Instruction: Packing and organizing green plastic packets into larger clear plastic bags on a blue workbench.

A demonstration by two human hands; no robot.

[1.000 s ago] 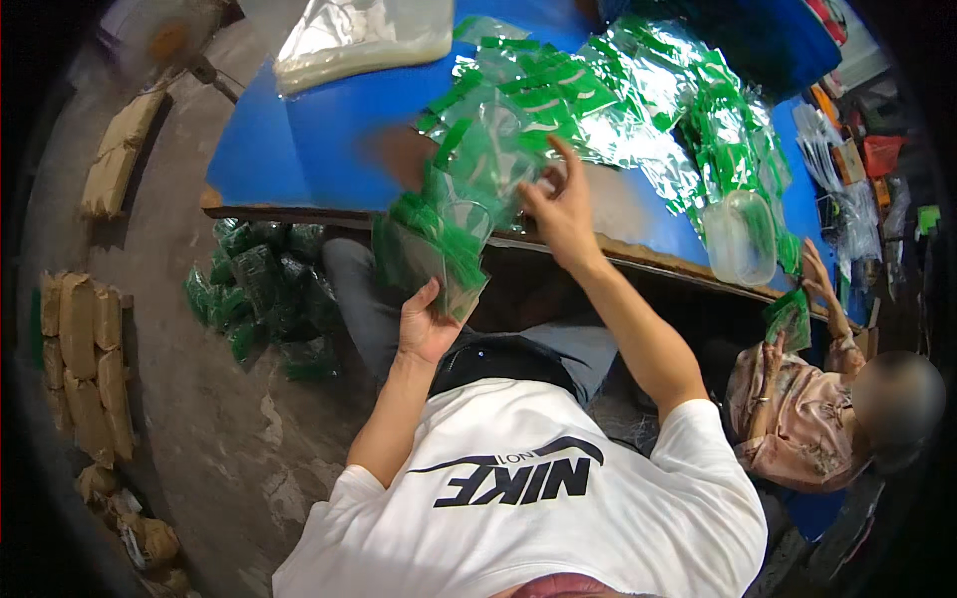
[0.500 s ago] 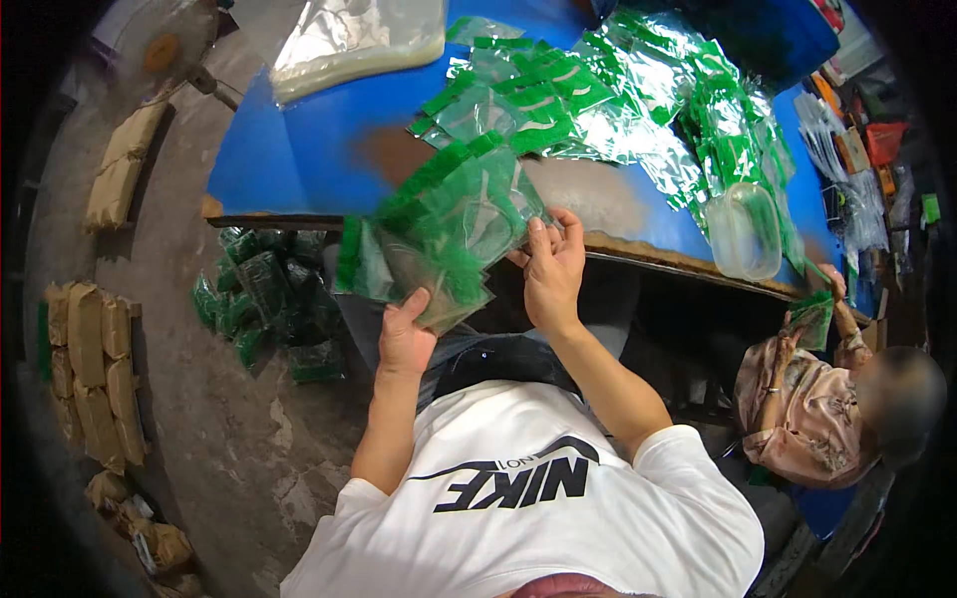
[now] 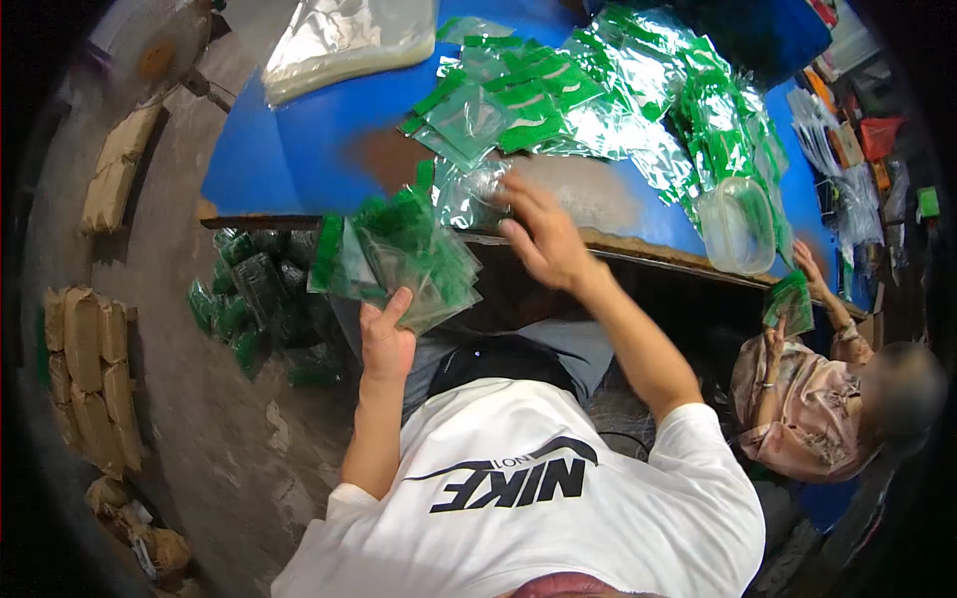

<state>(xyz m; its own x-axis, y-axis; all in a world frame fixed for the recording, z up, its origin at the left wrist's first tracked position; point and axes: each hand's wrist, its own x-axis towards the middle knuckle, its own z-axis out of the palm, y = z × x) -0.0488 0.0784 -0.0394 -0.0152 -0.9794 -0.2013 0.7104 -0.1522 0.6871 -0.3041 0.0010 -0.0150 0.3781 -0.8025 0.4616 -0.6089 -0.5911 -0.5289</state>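
Note:
My left hand (image 3: 387,339) is closed on a fanned stack of clear plastic bags with green bands (image 3: 414,264), thumb on top, held just off the table's front edge. My right hand (image 3: 550,239) is open, its fingers stretched over the edge of the table and slightly blurred. Near its fingertips a single clear bag with a green strip (image 3: 469,191) lies on the tabletop. Beyond it spreads a loose heap of similar green-and-clear bags (image 3: 538,105).
On the blue table (image 3: 289,159) are a stack of large clear plastic sheets (image 3: 349,50) and a clear plastic tub (image 3: 738,227). Bundled green packs (image 3: 264,289) and brown paper parcels (image 3: 90,369) lie on the floor. At the right a co-worker (image 3: 807,399) holds a green bag.
My right hand has let go of the bags and reached forward to the table, where a single bag now lies. My left hand, still holding the stack, has shifted slightly left and down.

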